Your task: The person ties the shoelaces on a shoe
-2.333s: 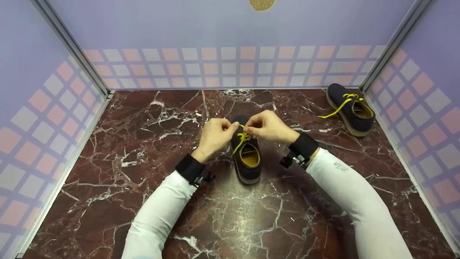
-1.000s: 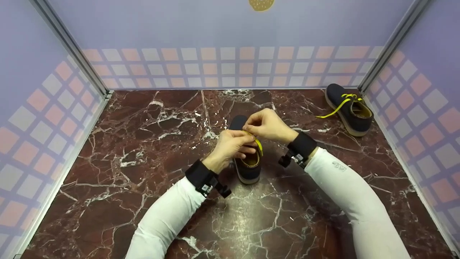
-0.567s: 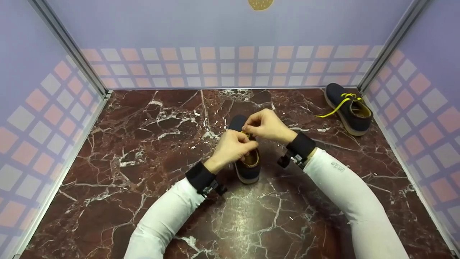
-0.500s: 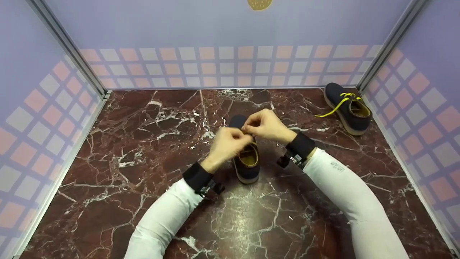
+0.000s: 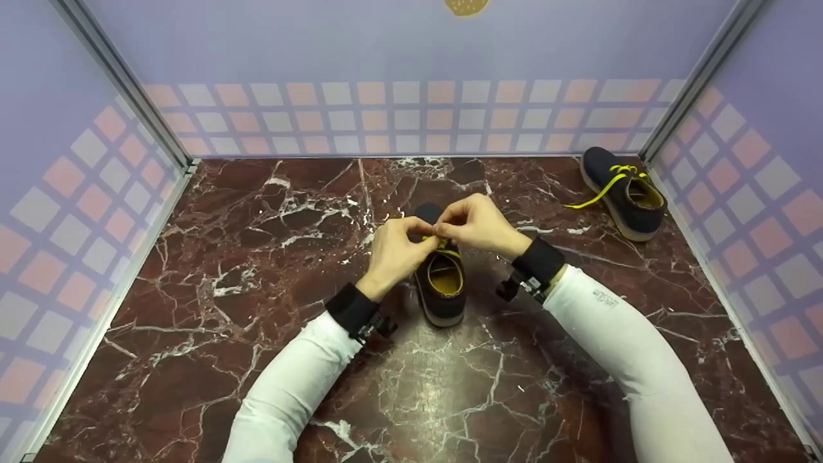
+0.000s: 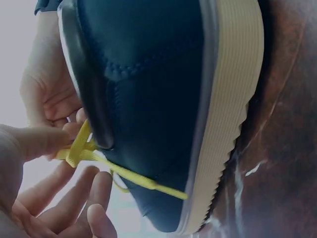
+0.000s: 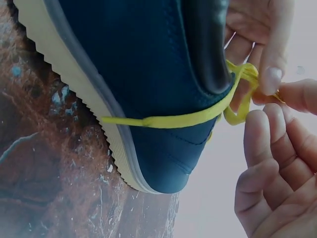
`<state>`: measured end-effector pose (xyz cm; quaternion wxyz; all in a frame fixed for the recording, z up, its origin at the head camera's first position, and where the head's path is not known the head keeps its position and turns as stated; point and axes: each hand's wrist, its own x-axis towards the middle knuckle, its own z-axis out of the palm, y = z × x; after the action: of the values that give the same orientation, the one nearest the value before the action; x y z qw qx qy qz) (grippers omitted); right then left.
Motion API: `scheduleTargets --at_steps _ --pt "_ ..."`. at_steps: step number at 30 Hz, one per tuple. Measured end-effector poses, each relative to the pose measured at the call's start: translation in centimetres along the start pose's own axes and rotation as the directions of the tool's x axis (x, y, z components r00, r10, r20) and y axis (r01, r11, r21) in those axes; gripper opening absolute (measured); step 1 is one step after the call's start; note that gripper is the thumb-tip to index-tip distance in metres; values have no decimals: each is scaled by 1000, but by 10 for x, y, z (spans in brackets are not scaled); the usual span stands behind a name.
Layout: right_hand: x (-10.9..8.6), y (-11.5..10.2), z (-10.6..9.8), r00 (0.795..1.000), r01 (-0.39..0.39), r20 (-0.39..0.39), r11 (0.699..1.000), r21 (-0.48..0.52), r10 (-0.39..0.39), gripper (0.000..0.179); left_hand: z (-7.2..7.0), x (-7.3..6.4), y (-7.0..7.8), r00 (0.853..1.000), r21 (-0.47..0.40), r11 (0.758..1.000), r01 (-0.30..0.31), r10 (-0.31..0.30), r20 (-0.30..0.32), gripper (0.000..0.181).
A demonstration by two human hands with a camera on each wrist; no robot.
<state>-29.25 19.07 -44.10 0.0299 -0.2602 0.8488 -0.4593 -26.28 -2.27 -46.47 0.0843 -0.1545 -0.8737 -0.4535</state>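
Observation:
A dark navy shoe point(image 5: 443, 312) with a yellow lining stands on the floor between my hands, toe pointing away. My left hand point(image 5: 393, 254) pinches the yellow shoelace point(image 6: 131, 176) between thumb and forefinger just over the tongue area. Close against it, the right hand point(image 5: 479, 225) pinches the lace too, and the fingertips of both hands nearly meet. Looped lace shows at the pinch in the right wrist view, and one loose lace end point(image 7: 121, 120) lies across the shoe's side. In the head view the fingers hide most of the knot.
A matching shoe point(image 5: 627, 206) stands at the far right corner, one lace end trailing left. The dark red marbled surface point(image 5: 257, 347) is bounded by purple panels with a tile pattern point(image 5: 411, 119) at the back and sides.
My left hand reached down over the shoe's opening with a lace end, then came back up and away toward the right hand's fingertips. The right hand has hardly moved; the far shoe stays put.

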Motion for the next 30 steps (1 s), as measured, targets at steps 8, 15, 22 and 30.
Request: scheduleTargets --at_steps 8,15,22,30 --pt "-6 4 6 991 67 -116 997 -36 -71 12 3 3 -2 1000 -71 997 30 -30 -1 14" --pt "-13 15 12 963 243 -85 958 -152 -258 7 2 4 -6 997 -160 985 70 -68 22 13" --pt "-14 17 16 951 292 -10 912 -287 -308 5 2 5 -8 993 -239 964 112 -103 48 13" --pt "-15 19 10 962 260 -23 936 -239 -273 4 2 5 -7 975 -413 884 221 -194 107 9"
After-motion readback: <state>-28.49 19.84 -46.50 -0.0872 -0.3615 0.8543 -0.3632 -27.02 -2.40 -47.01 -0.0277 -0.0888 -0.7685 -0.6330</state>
